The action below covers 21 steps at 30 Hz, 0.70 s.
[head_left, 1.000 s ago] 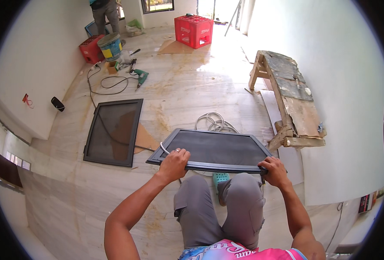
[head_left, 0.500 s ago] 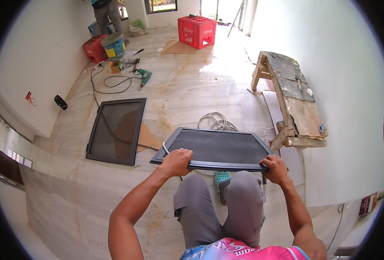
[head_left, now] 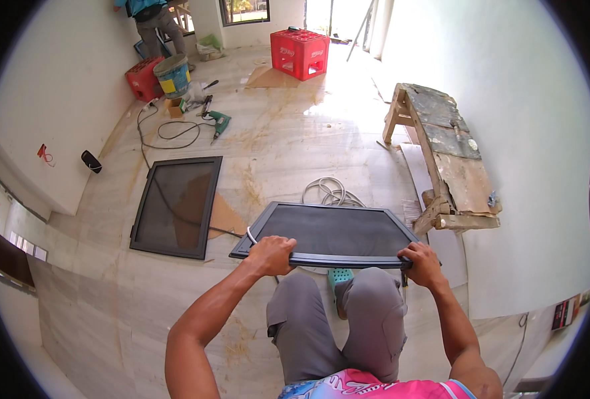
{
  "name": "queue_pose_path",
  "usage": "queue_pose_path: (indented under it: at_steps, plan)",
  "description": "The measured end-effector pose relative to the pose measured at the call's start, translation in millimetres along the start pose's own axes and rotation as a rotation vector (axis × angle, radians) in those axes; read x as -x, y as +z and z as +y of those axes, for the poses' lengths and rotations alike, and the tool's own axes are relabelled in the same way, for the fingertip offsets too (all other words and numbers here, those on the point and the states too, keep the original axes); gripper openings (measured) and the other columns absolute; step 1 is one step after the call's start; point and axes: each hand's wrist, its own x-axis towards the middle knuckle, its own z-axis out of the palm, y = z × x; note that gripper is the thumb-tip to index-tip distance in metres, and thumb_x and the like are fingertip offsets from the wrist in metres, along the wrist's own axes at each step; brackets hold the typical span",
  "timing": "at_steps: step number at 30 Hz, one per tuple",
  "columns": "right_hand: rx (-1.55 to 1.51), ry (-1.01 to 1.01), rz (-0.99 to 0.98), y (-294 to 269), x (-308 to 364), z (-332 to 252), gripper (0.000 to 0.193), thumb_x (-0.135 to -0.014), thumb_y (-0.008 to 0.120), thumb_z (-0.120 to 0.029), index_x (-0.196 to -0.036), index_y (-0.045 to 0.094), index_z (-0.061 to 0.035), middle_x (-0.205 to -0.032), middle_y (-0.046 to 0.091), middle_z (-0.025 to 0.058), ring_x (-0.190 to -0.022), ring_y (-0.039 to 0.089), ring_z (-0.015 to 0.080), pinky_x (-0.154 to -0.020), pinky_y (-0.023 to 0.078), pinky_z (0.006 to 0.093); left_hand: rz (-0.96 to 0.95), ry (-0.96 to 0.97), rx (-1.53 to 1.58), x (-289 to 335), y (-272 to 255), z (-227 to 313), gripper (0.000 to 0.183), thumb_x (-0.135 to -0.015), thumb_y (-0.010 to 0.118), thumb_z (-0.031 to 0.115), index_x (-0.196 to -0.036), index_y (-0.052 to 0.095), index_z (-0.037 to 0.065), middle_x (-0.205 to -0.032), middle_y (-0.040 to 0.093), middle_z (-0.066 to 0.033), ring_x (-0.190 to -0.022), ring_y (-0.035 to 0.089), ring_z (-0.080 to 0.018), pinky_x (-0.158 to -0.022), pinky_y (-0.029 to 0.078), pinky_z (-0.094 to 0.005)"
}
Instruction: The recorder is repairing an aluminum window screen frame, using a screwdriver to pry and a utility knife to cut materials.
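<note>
In front of my knees I hold a dark-framed mesh screen panel (head_left: 335, 229), tilted with its near edge toward me. My left hand (head_left: 271, 255) is closed around the near edge at the left. At the near right corner, my right hand (head_left: 422, 263) grips the same frame, fingers over the top. A white cable loop crosses the frame's left side by my left hand. A second mesh screen panel (head_left: 178, 206) lies flat on the floor to the left, over part of a brown cardboard sheet (head_left: 227, 218) and a dark cord.
Coiled grey cable (head_left: 335, 193) lies beyond the held panel. A green power drill (head_left: 220, 124) with its cord sits further left. At right stands a wooden bench (head_left: 444, 143). Toward the back are a red crate (head_left: 299, 53), a paint bucket (head_left: 173, 76) and another person (head_left: 158, 26).
My hands keep their grip on the panel, which barely shifts. The view tilts slightly, and more of the person at the back shows.
</note>
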Motion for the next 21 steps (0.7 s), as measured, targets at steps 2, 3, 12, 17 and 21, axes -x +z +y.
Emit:
queue_pose_path:
  at_steps: [2,3,12,17,21]
  plan:
    - [-0.012,-0.007,-0.001,3.3,-0.8,1.0,0.027,-0.070,0.075,-0.010,-0.096,0.070,-0.0157,-0.091,0.062,0.0037,-0.093,0.060,0.0264,-0.083,0.047,0.0400,0.028,0.035,0.024,3.0,-4.3,-3.9,0.033,-0.078,0.073,0.030,-0.085,0.055,0.003,-0.087,0.063,-0.0177,-0.089,0.063,-0.0371,-0.078,0.051,-0.0473]
    - [-0.026,-0.013,-0.007,4.9,1.1,0.6,0.027,-0.070,0.075,-0.010,-0.096,0.070,-0.0155,-0.091,0.062,0.0038,-0.093,0.060,0.0266,-0.083,0.047,0.0400,0.057,0.070,0.001,7.3,-7.8,-9.4,0.036,-0.077,0.074,0.033,-0.085,0.055,0.003,-0.087,0.063,-0.0173,-0.089,0.063,-0.0366,-0.078,0.051,-0.0468]
    - [-0.009,-0.012,0.000,0.2,-1.7,0.0,0.029,-0.069,0.076,-0.009,-0.097,0.070,-0.0141,-0.091,0.061,0.0044,-0.093,0.060,0.0267,-0.083,0.047,0.0398,0.099,-0.001,-0.046,12.6,2.5,-20.9,0.031,-0.073,0.074,0.028,-0.081,0.056,0.004,-0.081,0.064,-0.0155,-0.083,0.065,-0.0353,-0.074,0.053,-0.0450]
    - [0.000,-0.020,0.008,-1.4,-0.3,0.1,0.029,-0.069,0.076,-0.009,-0.096,0.070,-0.0140,-0.091,0.061,0.0044,-0.093,0.060,0.0267,-0.083,0.047,0.0399,0.080,-0.001,-0.060,11.5,1.2,-19.0,0.035,-0.072,0.076,0.031,-0.081,0.056,0.004,-0.080,0.064,-0.0149,-0.082,0.065,-0.0351,-0.074,0.053,-0.0453]
    - [-0.023,-0.017,0.006,5.5,2.7,2.5,0.028,-0.069,0.076,-0.009,-0.096,0.069,-0.0138,-0.091,0.061,0.0047,-0.093,0.060,0.0270,-0.083,0.047,0.0400,0.179,0.121,-0.062,17.9,-9.5,-24.0,0.038,-0.074,0.076,0.034,-0.084,0.058,0.002,-0.083,0.064,-0.0157,-0.087,0.065,-0.0344,-0.079,0.053,-0.0433]
